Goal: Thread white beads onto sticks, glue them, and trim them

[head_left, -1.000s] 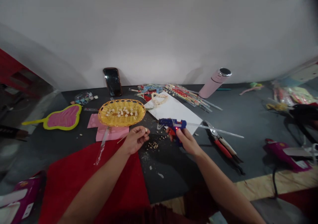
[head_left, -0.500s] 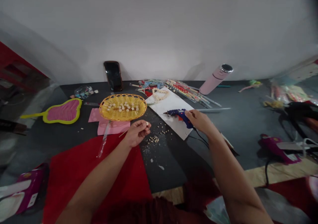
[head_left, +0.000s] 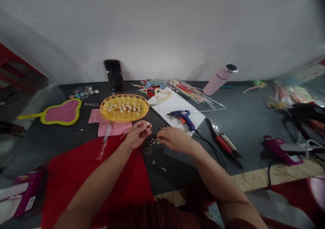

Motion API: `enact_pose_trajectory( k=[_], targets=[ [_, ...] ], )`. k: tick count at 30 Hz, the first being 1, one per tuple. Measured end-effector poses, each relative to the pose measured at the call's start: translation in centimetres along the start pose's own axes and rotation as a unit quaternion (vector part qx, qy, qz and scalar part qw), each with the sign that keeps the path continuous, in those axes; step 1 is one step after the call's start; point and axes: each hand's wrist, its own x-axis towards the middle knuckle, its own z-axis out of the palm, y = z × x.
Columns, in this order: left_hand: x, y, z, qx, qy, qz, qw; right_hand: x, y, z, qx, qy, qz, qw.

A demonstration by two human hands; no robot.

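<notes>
My left hand [head_left: 138, 134] is closed, pinching a small whitish piece [head_left: 148, 123] between thumb and fingertips. A thin stick [head_left: 124, 135] pokes out at the left side of this hand. My right hand [head_left: 175, 139] has its fingers bent down at a pile of tiny pale bits [head_left: 154, 141] on the dark table; whether a bit is between the fingertips is hidden. Just beyond it, a blue glue gun [head_left: 184, 115] lies on white paper [head_left: 170, 107]. A yellow woven basket [head_left: 124, 120] with several small white pieces stands behind my left hand.
Red cloth [head_left: 93, 178] and pink sheets [head_left: 114, 129] lie at left, near a yellow-edged pink shape [head_left: 63, 112]. Pliers-like cutters [head_left: 223, 141] and the glue gun's cord [head_left: 213, 149] lie at right. A phone [head_left: 114, 75] and pink flask [head_left: 219, 80] stand at the back.
My right hand has let go of the glue gun, leaving it on the paper, and moved left and toward me to the pale bits. My left hand still pinches its piece.
</notes>
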Motion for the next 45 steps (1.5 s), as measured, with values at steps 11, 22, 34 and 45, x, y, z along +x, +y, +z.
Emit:
enact_pose_trajectory(
  k=[11, 22, 34, 45],
  targets=[
    [0.1, -0.3, -0.1, 0.001, 0.001, -0.006, 1.0, 0.9, 0.3, 2.8, -0.021, -0.019, -0.003, 1.0],
    [0.0, -0.4, -0.2, 0.013, 0.006, -0.013, 1.0, 0.8, 0.4, 2.8, 0.004, 0.009, -0.036, 0.999],
    [0.0, -0.8, 0.0, 0.034, 0.015, -0.026, 0.999, 1.8, 0.0, 3.4, 0.275, 0.361, -0.009, 0.891],
    [-0.1, -0.9, 0.1, 0.06, 0.007, -0.034, 0.998, 2.2, -0.1, 4.4, 0.287, 0.379, -0.006, 0.88]
  ],
)
